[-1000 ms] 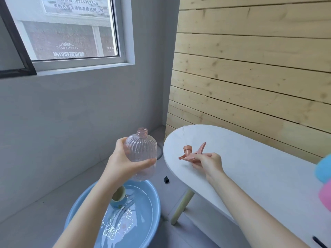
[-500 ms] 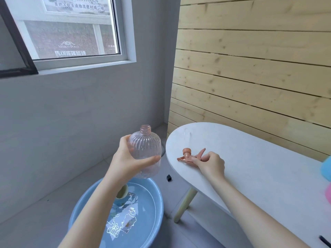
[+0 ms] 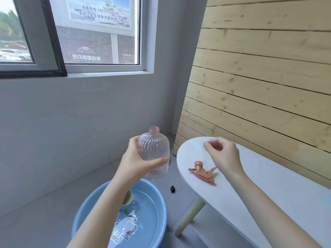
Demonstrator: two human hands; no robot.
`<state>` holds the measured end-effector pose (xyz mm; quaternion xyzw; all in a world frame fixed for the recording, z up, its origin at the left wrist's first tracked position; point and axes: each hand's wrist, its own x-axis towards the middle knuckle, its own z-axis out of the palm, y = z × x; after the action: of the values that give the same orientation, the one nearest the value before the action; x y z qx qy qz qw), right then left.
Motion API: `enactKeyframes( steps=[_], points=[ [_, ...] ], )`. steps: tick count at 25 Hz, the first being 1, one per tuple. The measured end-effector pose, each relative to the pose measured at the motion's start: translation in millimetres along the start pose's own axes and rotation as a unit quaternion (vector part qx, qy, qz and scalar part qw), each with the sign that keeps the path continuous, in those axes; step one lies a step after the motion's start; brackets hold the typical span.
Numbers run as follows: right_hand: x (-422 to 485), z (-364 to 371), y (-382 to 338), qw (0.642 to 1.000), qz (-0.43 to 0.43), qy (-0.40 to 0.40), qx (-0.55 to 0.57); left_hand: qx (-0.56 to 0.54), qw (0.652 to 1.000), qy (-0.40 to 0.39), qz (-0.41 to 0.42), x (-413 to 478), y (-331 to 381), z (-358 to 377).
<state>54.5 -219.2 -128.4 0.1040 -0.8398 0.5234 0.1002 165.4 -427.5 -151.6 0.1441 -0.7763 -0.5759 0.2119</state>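
The left grip (image 3: 136, 163) wraps the clear pink ribbed bottle (image 3: 155, 149), neck up, and the orange plastic spray top (image 3: 201, 171) lies on the white worktop (image 3: 268, 185) just under the curled, empty right grip (image 3: 223, 154).

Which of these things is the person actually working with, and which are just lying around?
In the job:
- ribbed clear bottle, gripped by the left hand
- orange spray head, lying on the white table under the right hand
- probably the blue basin of water below the bottle

Lying about:
- small black piece on the floor
- small cup in the basin
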Motion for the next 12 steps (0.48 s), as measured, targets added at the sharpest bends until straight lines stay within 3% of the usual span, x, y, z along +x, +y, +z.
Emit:
enactKeyframes(
  steps=[6,12],
  points=[
    [-23.2,20.9,-87.0,0.985,-0.113,-0.125,0.049,-0.053,0.998,0.039,0.004,-8.0,11.4,-29.6],
    [-58.1,54.9,-136.2,0.957,-0.182,-0.214,-0.072,-0.13,0.987,0.09,-0.01,-19.7,16.5,-75.5]
  ],
)
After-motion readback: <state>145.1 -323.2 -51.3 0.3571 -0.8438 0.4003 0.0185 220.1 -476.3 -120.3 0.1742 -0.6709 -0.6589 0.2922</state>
